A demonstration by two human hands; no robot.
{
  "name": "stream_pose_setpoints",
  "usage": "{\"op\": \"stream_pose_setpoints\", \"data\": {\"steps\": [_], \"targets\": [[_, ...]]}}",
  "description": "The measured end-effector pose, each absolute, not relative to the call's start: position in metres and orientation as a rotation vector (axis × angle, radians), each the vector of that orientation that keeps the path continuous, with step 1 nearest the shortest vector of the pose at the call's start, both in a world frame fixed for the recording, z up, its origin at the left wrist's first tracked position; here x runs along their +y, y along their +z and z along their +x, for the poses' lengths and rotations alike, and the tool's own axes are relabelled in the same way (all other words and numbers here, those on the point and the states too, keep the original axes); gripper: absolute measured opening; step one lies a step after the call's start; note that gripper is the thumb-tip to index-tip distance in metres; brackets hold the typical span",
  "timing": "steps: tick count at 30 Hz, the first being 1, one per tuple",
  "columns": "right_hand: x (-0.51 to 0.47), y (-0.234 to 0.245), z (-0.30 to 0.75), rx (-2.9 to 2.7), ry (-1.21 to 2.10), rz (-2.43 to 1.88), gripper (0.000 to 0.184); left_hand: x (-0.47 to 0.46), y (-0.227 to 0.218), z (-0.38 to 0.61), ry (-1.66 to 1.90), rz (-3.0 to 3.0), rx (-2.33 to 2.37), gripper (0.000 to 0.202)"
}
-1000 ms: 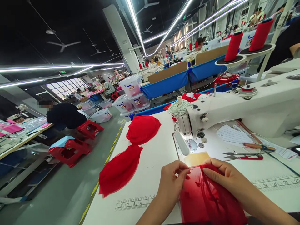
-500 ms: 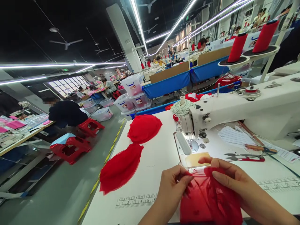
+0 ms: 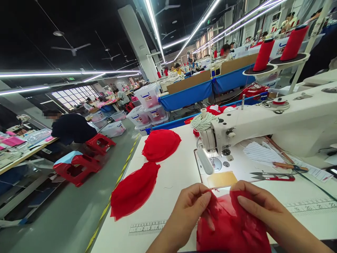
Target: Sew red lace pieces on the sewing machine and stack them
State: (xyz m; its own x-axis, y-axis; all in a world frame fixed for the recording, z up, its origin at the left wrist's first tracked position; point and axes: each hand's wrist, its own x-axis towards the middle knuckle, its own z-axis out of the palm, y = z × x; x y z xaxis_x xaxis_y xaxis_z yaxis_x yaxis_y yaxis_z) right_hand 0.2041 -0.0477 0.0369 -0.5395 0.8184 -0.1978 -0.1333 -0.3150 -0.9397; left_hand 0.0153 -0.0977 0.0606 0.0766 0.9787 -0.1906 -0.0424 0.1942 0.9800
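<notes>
Sheer red fabric [image 3: 223, 225] hangs between my two hands at the table's front edge, just below the sewing machine's needle area. My left hand [image 3: 191, 211] pinches its upper left edge between thumb and fingers. At the upper right edge, my right hand [image 3: 258, 202] grips the same cloth, thumb on top. Beyond the hands stands a white sewing machine [image 3: 263, 119], its needle plate [image 3: 216, 163] lit. Two red cut fabric pieces lie to the left on the white table: a rounded one [image 3: 161, 144] and a leaf-shaped one [image 3: 134, 191].
Thread snips [image 3: 273, 176] lie right of my hands, near paper sheets [image 3: 260, 154]. A printed ruler [image 3: 147, 227] runs along the table front. Red thread cones [image 3: 263, 56] stand behind the machine. Leftward are red stools [image 3: 76, 167], a seated person [image 3: 72, 127] and stacked plastic boxes [image 3: 147, 96].
My hands have moved slightly apart at the fabric's top edge, and the left fingers have shifted a little left. The cloth is spread wider between them.
</notes>
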Motion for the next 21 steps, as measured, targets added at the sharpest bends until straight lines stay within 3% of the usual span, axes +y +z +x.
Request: {"op": "stream_pose_setpoints", "data": {"steps": [4,8,11,13,14,16,18,21], "targets": [[-0.053,0.04,0.198,-1.634,1.554,-0.853,0.028,-0.093,0.075,0.017,0.858,1.119,1.341,0.04],[-0.06,0.037,0.195,-1.777,1.265,-0.912,0.011,-0.092,0.081,0.02,0.74,1.266,1.373,0.021],[-0.058,0.034,0.198,-1.857,1.212,-0.995,0.026,-0.094,0.077,0.019,0.84,1.512,1.437,0.013],[-0.054,0.034,0.201,-1.969,1.216,-0.959,0.007,-0.097,0.073,0.02,0.91,1.721,1.525,0.007],[-0.052,0.034,0.202,-2.011,1.185,-0.924,0.01,-0.098,0.071,0.021,0.917,1.772,1.565,0.007],[-0.051,0.033,0.203,-2.042,1.06,-0.839,0.019,-0.101,0.069,0.022,0.878,1.728,1.621,0.008],[-0.053,0.031,0.202,-2.006,0.978,-0.771,0.014,-0.104,0.068,0.024,0.814,1.575,1.613,0.013],[-0.062,0.031,0.2,-1.956,1.109,-0.796,0.019,-0.105,0.072,0.026,0.737,1.404,1.534,0.02]]}}
